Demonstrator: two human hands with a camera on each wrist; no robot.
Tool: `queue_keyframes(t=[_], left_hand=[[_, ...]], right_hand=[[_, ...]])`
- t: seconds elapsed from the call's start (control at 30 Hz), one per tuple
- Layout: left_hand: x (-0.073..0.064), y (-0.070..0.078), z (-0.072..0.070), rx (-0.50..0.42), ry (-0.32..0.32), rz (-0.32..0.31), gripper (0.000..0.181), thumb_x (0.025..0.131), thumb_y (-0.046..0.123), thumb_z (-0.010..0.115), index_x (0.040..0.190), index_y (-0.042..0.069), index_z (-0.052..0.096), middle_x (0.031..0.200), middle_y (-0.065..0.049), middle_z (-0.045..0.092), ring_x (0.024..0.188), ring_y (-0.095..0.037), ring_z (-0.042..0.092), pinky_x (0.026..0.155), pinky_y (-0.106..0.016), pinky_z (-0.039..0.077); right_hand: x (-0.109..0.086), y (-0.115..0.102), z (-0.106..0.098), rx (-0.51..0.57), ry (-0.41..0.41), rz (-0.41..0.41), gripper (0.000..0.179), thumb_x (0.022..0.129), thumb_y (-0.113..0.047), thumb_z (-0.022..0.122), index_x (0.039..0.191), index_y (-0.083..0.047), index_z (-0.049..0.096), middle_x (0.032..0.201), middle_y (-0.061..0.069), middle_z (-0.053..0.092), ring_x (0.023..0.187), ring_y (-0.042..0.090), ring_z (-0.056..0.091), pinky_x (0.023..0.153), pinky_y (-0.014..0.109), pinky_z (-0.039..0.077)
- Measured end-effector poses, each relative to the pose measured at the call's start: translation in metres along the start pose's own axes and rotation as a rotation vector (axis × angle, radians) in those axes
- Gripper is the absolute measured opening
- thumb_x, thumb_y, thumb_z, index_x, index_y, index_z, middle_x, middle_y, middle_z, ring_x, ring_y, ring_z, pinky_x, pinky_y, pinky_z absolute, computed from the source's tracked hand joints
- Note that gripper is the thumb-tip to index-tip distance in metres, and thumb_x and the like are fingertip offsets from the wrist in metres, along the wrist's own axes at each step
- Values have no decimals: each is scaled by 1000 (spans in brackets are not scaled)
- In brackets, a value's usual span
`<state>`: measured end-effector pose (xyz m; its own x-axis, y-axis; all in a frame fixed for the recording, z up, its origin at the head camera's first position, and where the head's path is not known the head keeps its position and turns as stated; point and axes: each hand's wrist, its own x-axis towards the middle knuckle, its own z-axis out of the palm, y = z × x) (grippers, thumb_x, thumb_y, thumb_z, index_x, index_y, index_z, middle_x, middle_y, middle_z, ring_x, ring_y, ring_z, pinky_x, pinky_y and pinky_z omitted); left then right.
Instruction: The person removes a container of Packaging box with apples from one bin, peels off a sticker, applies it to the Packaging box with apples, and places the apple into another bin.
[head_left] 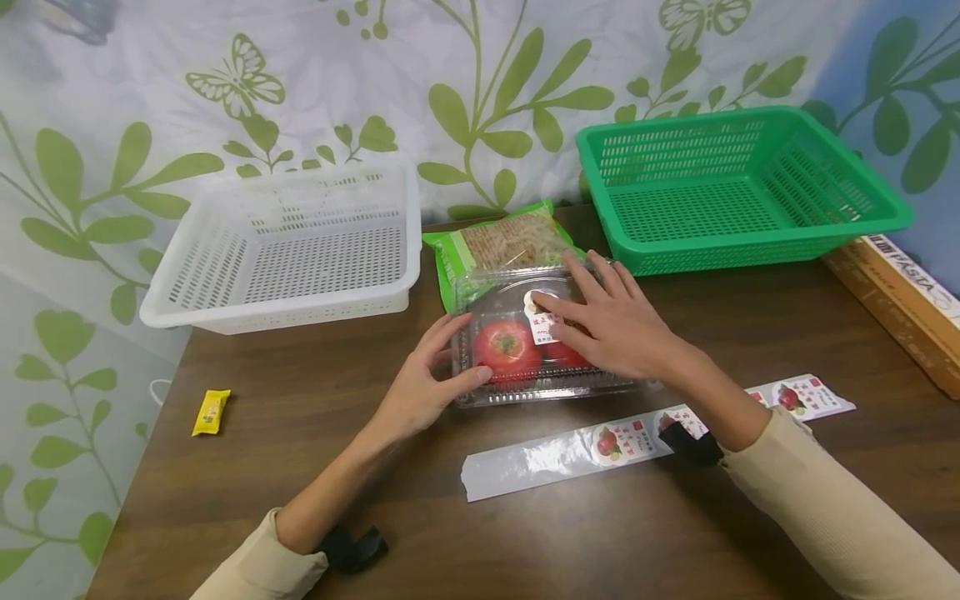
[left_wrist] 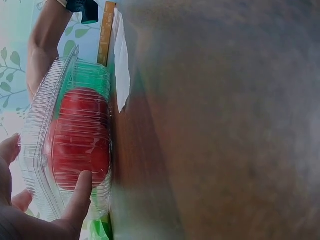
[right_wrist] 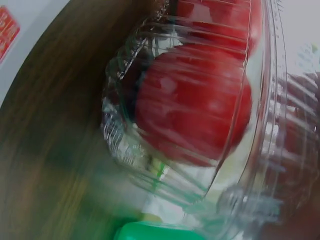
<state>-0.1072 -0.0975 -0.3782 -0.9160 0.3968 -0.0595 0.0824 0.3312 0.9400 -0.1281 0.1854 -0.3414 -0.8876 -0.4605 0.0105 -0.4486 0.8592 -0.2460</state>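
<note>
A clear plastic clamshell box (head_left: 483, 293) sits on the brown table with red round fruits (head_left: 507, 350) inside. My left hand (head_left: 420, 387) holds its left end, thumb on the near side and fingers at the left edge. Over the lid spreads my right hand (head_left: 626, 329), its fingertips on a white label (head_left: 542, 327) stuck there. The left wrist view shows the box's ribbed side (left_wrist: 37, 130) with the left thumb against it. Close up in the right wrist view, a red fruit (right_wrist: 192, 105) shows blurred through the plastic.
Behind the box lies a green food bag (head_left: 517, 237). A white basket (head_left: 285, 304) stands at left, a green basket (head_left: 750, 242) at right. Nearer me is a strip of stickers (head_left: 536, 462). A yellow packet (head_left: 212, 412) and a pasta box (head_left: 900, 300) lie at opposite sides.
</note>
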Motion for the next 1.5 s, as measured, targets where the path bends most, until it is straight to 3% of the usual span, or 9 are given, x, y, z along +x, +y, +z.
queue_keyframes(t=[0.3,0.43,0.57,0.93,1.33,1.5], left_hand=[[-3,0,-1,-1,3,1,72,88,35,73,151,25,40,162,-6,15,132,-35,42,95,-52,48],[-3,1,-1,-6,4,9,72,89,35,73,151,23,40,162,-6,16,131,-35,43,95,-52,48],[-4,0,0,-7,19,4,71,88,36,73,150,26,41,162,-3,17,129,-34,44,95,-51,48],[-4,-1,-1,7,29,-10,71,89,37,72,151,29,40,162,-1,18,130,-31,44,94,-51,48],[-2,-3,4,18,36,-5,71,89,38,72,151,28,40,162,-2,17,129,-30,45,96,-51,48],[-2,-3,5,11,43,0,71,89,36,72,152,26,40,162,-3,18,128,-30,46,95,-50,49]], right_hand=[[2,-3,5,22,63,48,62,95,-57,53,149,-27,45,162,19,10,147,41,-1,114,63,4],[1,0,7,83,132,27,60,94,-52,60,144,-21,53,162,18,15,147,41,4,113,64,9],[-1,3,7,189,209,15,54,90,-44,69,134,-13,63,160,15,25,146,39,13,109,67,21],[-5,10,9,347,281,2,36,86,-26,78,115,-5,74,149,16,44,142,37,25,105,68,27],[-8,12,5,325,244,-10,38,85,-24,79,117,-4,73,149,19,43,144,37,20,103,70,28],[-14,12,4,329,333,-35,34,86,-20,78,116,-4,72,146,20,46,142,39,25,105,69,27]])
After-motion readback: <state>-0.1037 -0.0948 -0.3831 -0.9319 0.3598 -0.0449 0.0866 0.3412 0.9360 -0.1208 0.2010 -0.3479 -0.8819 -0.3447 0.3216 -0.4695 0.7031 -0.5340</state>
